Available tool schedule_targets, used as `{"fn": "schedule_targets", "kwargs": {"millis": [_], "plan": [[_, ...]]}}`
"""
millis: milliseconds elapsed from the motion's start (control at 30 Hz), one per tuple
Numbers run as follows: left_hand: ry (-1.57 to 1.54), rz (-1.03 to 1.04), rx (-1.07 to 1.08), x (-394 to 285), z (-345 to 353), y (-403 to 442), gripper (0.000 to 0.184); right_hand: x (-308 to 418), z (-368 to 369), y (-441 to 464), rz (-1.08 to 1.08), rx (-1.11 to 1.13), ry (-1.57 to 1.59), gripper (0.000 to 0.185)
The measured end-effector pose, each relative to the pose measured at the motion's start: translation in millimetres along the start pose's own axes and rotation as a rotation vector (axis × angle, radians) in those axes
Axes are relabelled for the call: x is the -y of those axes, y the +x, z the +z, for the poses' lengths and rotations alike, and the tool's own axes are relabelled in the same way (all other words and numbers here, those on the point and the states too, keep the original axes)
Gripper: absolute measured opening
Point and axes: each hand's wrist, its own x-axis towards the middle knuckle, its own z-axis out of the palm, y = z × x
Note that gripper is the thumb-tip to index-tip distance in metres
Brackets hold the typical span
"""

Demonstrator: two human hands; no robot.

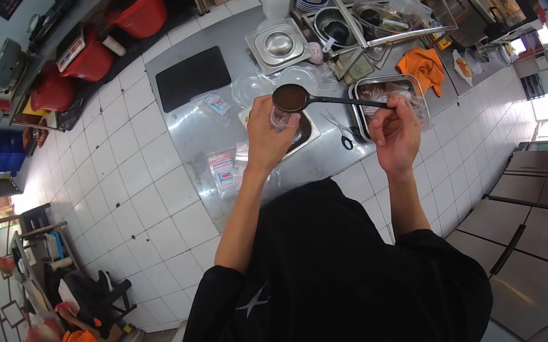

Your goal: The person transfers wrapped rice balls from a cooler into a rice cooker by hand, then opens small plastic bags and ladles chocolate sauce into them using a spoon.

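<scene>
My left hand point(264, 138) is closed around a small clear plastic cup point(279, 120). Right over the cup sits the bowl of a black ladle point(309, 99), filled with something dark brown. The fingers of my right hand point(397, 130) pinch the end of the ladle's handle. Partly hidden below my left hand is a metal pan point(312, 142) with dark brown contents. Scissors point(346, 141) lie to its right, beside a metal container point(359, 125) of clear plastic packets. Small printed plastic bags point(223, 172) lie left of my left wrist.
On the steel table point(182, 128) are a black board point(193, 78), clear round lids point(251, 89) and a lidded steel pan point(278, 46). A metal rack point(395, 37) with bowls stands at the back right, by an orange cloth point(421, 70). Another person point(77, 335) sits at far left.
</scene>
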Motion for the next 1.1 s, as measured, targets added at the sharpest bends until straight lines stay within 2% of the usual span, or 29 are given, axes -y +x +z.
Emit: {"fn": "schedule_targets", "kwargs": {"millis": [400,600,800,1000,1100], "plan": [[-0.084,-0.039,0.013,-25.1,-14.6,2.6,0.027,15.0,13.4,-10.0,-0.254,0.212,-0.268,0.029],[-0.229,-0.162,-0.033,-32.4,-14.5,-0.7,0.023,19.7,18.3,-16.6,-0.406,0.320,-0.446,0.031],[-0.247,-0.261,-0.027,-43.8,-22.3,-2.8,0.025,23.6,16.2,-17.4,-0.460,0.417,-0.523,0.030],[-0.313,-0.199,-0.032,-45.6,-28.1,-2.2,0.022,31.9,26.4,-16.4,-0.556,0.552,-0.710,0.030],[-0.326,-0.184,-0.038,-51.9,-32.6,-4.3,0.023,27.7,25.1,-19.1,-0.568,0.552,-0.679,0.029]]}}
